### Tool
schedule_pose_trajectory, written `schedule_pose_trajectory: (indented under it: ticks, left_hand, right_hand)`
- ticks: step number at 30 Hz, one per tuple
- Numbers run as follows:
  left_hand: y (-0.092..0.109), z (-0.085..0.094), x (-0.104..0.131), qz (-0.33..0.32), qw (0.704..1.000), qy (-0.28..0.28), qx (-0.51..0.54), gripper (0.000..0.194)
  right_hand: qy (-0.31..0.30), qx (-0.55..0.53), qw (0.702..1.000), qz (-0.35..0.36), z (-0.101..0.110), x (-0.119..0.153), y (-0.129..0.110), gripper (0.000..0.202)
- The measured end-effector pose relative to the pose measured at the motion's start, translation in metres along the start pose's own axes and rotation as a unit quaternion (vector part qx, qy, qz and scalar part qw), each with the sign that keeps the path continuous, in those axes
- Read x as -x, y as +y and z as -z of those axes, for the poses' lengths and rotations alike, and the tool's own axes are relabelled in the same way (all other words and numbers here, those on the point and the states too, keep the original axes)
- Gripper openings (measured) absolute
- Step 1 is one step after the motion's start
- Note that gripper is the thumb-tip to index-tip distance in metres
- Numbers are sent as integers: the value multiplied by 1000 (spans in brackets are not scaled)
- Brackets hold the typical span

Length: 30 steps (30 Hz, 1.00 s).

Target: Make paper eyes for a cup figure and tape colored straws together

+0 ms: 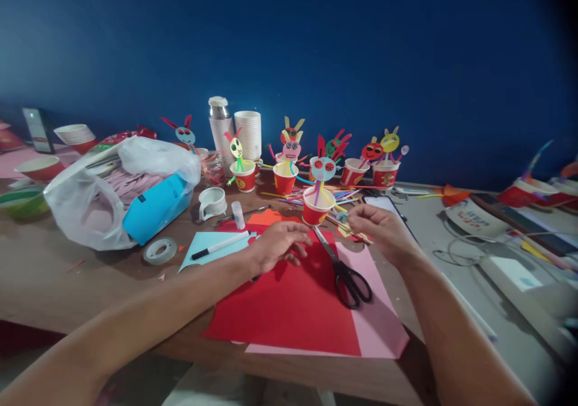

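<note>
My left hand [280, 246] hovers over the red paper [289, 309], its fingers loosely bent and apart, with nothing visible in them. My right hand [383, 230] is pinched together at the right; whatever its fingertips may hold cannot be made out. Just left of those fingertips lies a small pale-blue piece [342, 217]. Between my hands, black-handled scissors [352, 282] rest on the red and pink paper [383, 321]. Beyond the scissors' tips stands a red-and-white paper cup [318, 206] bearing a pale-blue paper face [324, 170] with red eyes and ears.
Several cup figures, including one with a yellow face [389, 142], line the blue wall. To the left are a plastic bag [85, 213], a tape roll [160, 250] and a marker [221, 245] on light-blue paper. A thermos [221, 132] stands beside stacked cups [248, 135].
</note>
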State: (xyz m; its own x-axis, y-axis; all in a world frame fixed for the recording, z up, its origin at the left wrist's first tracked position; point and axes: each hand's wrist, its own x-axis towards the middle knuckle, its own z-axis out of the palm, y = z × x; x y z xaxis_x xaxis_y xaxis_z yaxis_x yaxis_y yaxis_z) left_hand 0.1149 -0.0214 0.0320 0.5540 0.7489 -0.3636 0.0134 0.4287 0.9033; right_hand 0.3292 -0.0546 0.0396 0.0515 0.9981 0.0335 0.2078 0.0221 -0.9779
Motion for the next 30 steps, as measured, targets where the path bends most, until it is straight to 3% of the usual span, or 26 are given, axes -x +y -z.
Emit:
schedule_pose_trajectory:
  ticks: [4, 7, 10, 19, 24, 30]
  left_hand:
    - [-12, -35, -40, 36, 990, -22, 138, 21]
    - [-17, -66, -65, 29, 978, -6, 207, 14]
    - [-20, -85, -81, 14, 968, 16, 249, 13]
    - [-32, -88, -100, -18, 957, 1, 291, 25]
    - [-36, -89, -103, -26, 955, -29, 294, 27]
    - [-35, -92, -103, -38, 953, -23, 301, 26]
  right_hand:
    - [67, -24, 997, 1, 32, -16, 13, 25]
    - [63, 11, 998, 2, 44, -25, 25, 24]
    - [41, 45, 998, 0, 48, -30, 33, 25]
    - [18, 44, 998, -33, 42, -35, 38, 25]
    - [38, 26, 999, -12, 41, -36, 41, 27]
    - [23, 23, 999, -39, 41, -38, 39, 28]
